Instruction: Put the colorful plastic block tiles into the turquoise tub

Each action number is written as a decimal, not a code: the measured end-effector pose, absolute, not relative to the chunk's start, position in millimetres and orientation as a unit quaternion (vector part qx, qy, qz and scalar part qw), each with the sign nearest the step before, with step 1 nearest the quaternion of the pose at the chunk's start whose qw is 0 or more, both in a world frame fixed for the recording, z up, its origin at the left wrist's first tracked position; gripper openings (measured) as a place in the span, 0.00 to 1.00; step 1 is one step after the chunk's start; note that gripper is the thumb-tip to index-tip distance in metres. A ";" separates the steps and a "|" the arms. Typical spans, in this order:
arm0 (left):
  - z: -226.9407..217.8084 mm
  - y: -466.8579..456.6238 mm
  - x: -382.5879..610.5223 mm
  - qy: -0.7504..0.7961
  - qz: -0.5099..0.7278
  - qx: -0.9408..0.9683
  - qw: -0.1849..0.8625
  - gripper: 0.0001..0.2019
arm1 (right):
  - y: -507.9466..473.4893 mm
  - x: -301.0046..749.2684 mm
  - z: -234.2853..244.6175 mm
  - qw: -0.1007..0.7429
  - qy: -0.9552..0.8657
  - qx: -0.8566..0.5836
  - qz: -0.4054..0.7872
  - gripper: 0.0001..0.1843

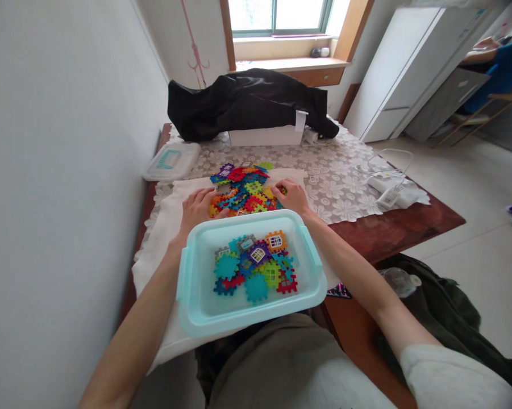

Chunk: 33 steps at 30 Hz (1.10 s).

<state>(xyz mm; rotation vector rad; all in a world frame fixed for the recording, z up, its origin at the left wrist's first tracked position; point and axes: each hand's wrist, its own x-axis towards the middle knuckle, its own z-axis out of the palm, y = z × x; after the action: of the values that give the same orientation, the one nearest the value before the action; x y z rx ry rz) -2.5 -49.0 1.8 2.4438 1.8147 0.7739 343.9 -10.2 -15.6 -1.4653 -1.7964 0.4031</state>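
1. Multicoloured plastic notched tiles (242, 190): one loose heap, touching both hands, on a white cloth (157, 267).
2. Two hands: the left hand (198, 209) lies spread on the heap's near-left edge; the right hand (286, 196) curls over tiles at the heap's right side, pinching or not, I cannot tell.
3. One pale aqua plastic tray (256, 314), just nearer than the hands, holds over a dozen more tiles (256, 267), gear-shaped and window-shaped.
4. One translucent plastic box (170, 161) sits left of the heap, on a white lace-patterned tablecloth (341, 190).

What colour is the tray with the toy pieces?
The tray is pale turquoise, shown best in the head view.
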 end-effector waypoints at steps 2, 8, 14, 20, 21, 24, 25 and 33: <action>4.0 -50.6 -4.2 0.602 0.227 0.765 0.005 0.32 | -11.0 343.8 -14.5 0.379 -0.706 -0.579 0.150 0.11; 8.2 -54.2 -7.9 0.628 0.159 0.762 0.024 0.40 | -14.6 343.8 -9.9 0.345 -0.724 -0.583 0.126 0.12; 9.8 -55.6 -9.5 0.609 0.135 0.782 0.015 0.31 | -23.1 348.1 0.0 0.274 -0.760 -0.576 0.124 0.16; 2.8 -49.7 -15.5 0.587 0.179 0.789 0.031 0.23 | -40.7 355.5 -2.6 0.245 -0.799 -0.541 0.094 0.16; 1.6 -48.8 -16.4 0.583 0.188 0.790 0.035 0.22 | -43.0 356.8 -4.6 0.245 -0.804 -0.534 0.086 0.16; 0.2 -47.1 -18.7 0.577 0.201 0.790 0.047 0.21 | -48.6 360.5 -9.8 0.235 -0.817 -0.521 0.069 0.17; 0.4 -47.0 -19.3 0.574 0.205 0.791 0.053 0.21 | -50.3 361.9 -10.7 0.229 -0.821 -0.518 0.068 0.18; 5.0 -49.1 -18.5 0.558 0.220 0.797 0.074 0.18 | -65.6 374.7 -14.8 0.247 -0.838 -0.473 0.112 0.18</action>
<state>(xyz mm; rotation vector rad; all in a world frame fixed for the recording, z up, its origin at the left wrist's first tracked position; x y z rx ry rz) -18.5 -49.1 5.0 2.3921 1.6742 0.6615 374.7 -65.6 -14.8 -1.2896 -2.2861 0.3047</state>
